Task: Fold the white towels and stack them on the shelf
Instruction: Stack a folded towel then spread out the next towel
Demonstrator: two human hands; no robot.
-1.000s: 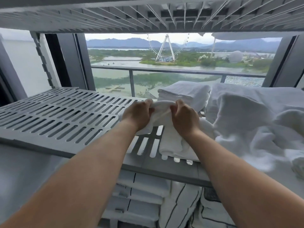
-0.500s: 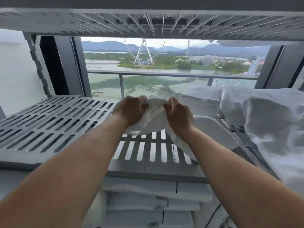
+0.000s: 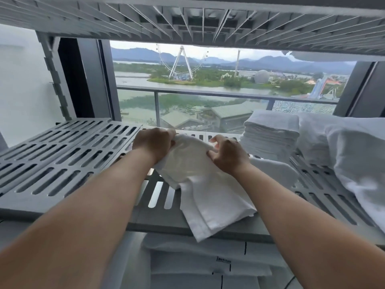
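Observation:
A white towel (image 3: 200,184) lies partly folded on the grey slotted shelf (image 3: 62,159), its lower corner hanging over the shelf's front edge. My left hand (image 3: 154,142) grips the towel's far left edge. My right hand (image 3: 227,155) pinches the far right edge with its fingers. A neat stack of folded white towels (image 3: 270,132) stands at the back right of the shelf, just beyond my right hand.
A loose heap of unfolded white towels (image 3: 354,159) fills the shelf's right end. Another slotted shelf (image 3: 187,17) hangs close overhead. Folded linens (image 3: 208,263) lie on the level below. A window with a railing (image 3: 208,92) is behind the shelf.
Both hands have drawn the towel's far edge wider apart, and more of the towel now lies spread toward the front edge. The view has shifted, showing the folded stack at the back right.

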